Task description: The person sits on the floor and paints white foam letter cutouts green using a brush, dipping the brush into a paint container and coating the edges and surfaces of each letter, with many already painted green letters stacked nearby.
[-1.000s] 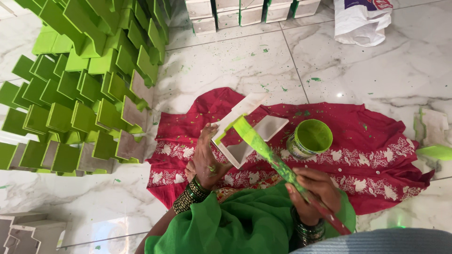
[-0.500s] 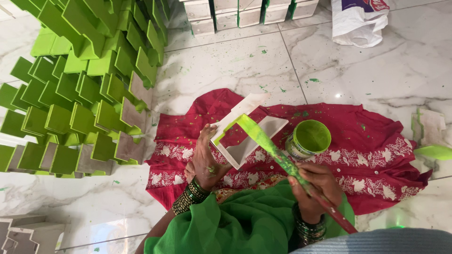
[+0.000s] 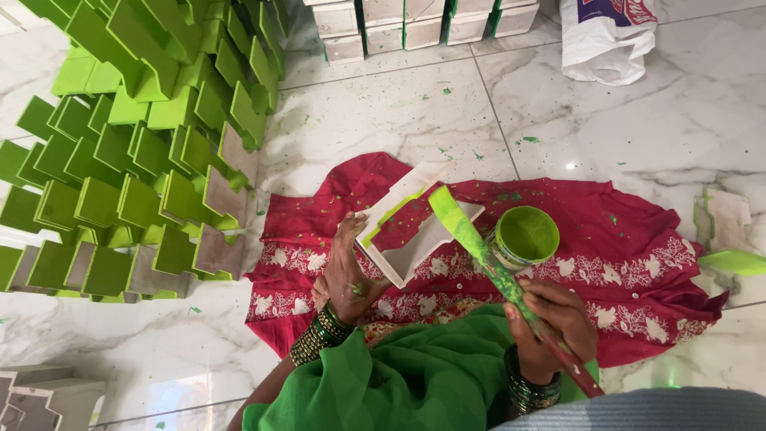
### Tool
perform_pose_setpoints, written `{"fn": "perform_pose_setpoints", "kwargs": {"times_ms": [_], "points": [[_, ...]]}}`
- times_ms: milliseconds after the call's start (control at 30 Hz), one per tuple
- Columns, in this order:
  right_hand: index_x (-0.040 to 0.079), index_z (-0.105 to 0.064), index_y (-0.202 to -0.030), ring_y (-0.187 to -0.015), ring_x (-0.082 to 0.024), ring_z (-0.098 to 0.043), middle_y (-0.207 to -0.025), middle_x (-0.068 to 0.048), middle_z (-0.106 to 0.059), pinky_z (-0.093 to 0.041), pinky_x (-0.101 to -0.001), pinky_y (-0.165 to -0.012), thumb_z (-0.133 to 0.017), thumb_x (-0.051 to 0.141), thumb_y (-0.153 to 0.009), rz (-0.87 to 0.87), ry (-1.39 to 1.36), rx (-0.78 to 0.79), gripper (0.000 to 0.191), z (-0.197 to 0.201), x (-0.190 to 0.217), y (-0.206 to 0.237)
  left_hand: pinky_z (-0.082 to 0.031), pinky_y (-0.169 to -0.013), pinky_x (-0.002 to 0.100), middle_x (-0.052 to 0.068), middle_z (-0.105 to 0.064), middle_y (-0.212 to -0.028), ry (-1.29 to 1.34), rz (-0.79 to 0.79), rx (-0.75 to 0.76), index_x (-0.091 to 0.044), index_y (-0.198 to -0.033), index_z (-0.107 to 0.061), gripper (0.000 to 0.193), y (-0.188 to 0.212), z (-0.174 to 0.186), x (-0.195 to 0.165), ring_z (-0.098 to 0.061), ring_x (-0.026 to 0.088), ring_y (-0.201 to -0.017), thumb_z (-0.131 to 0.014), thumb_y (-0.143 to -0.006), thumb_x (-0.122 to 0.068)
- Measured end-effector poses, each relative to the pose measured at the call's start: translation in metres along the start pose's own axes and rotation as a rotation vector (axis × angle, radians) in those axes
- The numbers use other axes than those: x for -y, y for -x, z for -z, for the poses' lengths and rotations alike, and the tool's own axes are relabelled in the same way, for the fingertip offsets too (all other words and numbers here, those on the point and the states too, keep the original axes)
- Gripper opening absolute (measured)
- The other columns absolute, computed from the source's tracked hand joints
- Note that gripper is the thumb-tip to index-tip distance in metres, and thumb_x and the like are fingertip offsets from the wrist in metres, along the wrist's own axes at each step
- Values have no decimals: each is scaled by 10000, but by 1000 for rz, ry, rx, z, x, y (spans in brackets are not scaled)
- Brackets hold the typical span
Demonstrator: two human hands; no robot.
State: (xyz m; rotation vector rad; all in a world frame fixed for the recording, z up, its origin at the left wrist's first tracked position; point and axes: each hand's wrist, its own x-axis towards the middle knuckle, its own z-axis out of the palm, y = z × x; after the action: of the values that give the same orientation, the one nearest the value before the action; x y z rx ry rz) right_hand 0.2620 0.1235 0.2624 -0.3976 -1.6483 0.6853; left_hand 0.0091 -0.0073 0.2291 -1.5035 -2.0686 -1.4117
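The right hand point(image 3: 550, 323) is closed around a brush point(image 3: 499, 275) smeared with green paint, handle running down to 5 o'clock, bristle end pointing up to 11 o'clock and lying over the frame point(image 3: 415, 227). The left hand point(image 3: 347, 271) grips that frame by its near edge, fingers curled on it, tilting it above the red cloth point(image 3: 638, 239). The frame is a white angular piece, still mostly white; only one inner edge and some spatters show green, so its painting looks barely begun. Just at 3 o'clock of the frame sits an open paint tub point(image 3: 525, 237), full of green. Out at 9 to 11 o'clock, a big spread of green pieces point(image 3: 120, 160) lies drying, which suggests much of the batch is done; white unpainted pieces point(image 3: 40, 399) wait at 7 o'clock, and stacked ones point(image 3: 415, 24) at 12 o'clock. Compared with half a second ago, the brush tip has slid slightly up along the frame; the hands, tub and cloth sit as before.
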Motion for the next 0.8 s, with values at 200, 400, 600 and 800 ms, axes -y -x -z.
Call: {"fn": "perform_pose_setpoints", "kwargs": {"times_ms": [200,400,600,800], "points": [[-16,-638,-939,-944,-291,-755,-1029,-219,-716,-650,-355,-823,-868,27,-782,83,104,56,282,-7,-6,3,-391,-1215,542,207,-512,-1490,44,-15,7,-36,-1483,-401,1125,-1,0,-1,-440,424,-1468,-1014,-569,-265],[-67,-625,-1025,-991,-297,-758,-1090,-260,-694,-670,-327,-805,-826,-19,-844,-10,11,-44,274,2,-12,5,-400,-1186,527,215,-510,-1477,28,44,16,-26,-1460,-404,1144,-1,2,-1,-439,425,-1455,-1023,-537,-299],[-86,-622,-1015,-1010,-318,-748,-1091,-277,-697,-659,-360,-851,-829,-66,-812,-11,-13,-29,291,-6,-16,6,-396,-1217,527,204,-511,-1497,59,-13,-19,-43,-1496,-390,1143,1,-2,0,-447,410,-1469,-1019,-569,-270],[-72,-624,-1082,-985,-262,-743,-1146,-258,-689,-647,-324,-869,-812,-86,-858,-136,-97,-126,293,2,-9,5,-410,-1200,530,207,-518,-1494,30,0,-28,-46,-1493,-389,1152,2,-1,0,-462,413,-1450,-1015,-543,-226]]}}
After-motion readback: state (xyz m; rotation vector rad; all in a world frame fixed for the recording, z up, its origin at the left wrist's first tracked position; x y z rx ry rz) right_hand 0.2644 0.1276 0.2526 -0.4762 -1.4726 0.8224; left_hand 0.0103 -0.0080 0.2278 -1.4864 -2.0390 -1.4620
